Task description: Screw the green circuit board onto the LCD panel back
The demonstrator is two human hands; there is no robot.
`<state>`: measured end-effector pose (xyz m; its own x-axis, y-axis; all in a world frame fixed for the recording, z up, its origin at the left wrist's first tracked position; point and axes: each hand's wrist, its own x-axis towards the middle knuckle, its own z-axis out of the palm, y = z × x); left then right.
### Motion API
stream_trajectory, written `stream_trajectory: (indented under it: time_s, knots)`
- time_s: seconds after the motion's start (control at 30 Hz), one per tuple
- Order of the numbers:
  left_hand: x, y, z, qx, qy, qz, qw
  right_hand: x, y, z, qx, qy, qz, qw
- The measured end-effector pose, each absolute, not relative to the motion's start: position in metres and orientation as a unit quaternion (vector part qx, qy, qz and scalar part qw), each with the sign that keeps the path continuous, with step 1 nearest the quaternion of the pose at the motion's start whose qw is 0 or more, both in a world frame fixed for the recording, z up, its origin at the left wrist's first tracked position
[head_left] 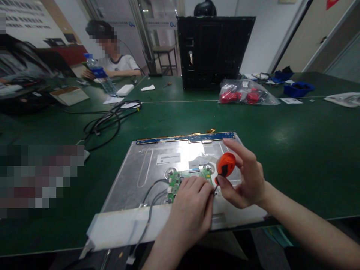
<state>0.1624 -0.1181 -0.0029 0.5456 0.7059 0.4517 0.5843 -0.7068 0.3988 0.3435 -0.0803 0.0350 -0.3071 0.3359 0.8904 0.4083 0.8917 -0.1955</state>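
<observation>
A screwdriver (226,164) with a stubby orange and black handle is in my right hand (246,176), pinched between thumb and fingers while the index finger sticks out. Its thin shaft slants down to the right edge of a green circuit board (178,179). Over that board rests my left hand (193,202), fingers curled and pressed together close to the shaft; what they hold, if anything, is hidden. The board sits on the silver metal back of a display panel (128,176). Along the panel's far edge runs a blue circuit strip (168,140).
Grey cables (150,217) run from the board over the panel's near edge. Black cables (115,118) lie coiled at left. Farther back stand a water bottle (102,79), a black panel (215,52) and a plastic bag with red parts (244,92). A person (118,63) sits across the table.
</observation>
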Motion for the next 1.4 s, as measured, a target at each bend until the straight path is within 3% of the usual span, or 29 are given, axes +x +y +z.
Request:
stream_trajectory:
  time_s: [0.5, 0.8, 1.03, 1.4]
  knots:
    - [0.1631, -0.1174, -0.0053, 0.873, 0.373, 0.299, 0.097, 0.3443, -0.0804, 0.0391, -0.282, -0.814, -0.073, 0.503]
    - [0.1615, -0.118, -0.0056, 0.876, 0.37, 0.297, 0.093, 0.3457, -0.0819, 0.0426, -0.279, -0.826, -0.035, 0.489]
    - [0.1622, -0.1182, -0.004, 0.875, 0.375, 0.29, 0.1, 0.345, -0.077, 0.0356, -0.218, -0.813, 0.011, 0.54]
    - [0.162, -0.1192, -0.0036, 0.871, 0.371, 0.31, 0.085, 0.342, -0.0778, 0.0419, -0.243, -0.812, -0.067, 0.526]
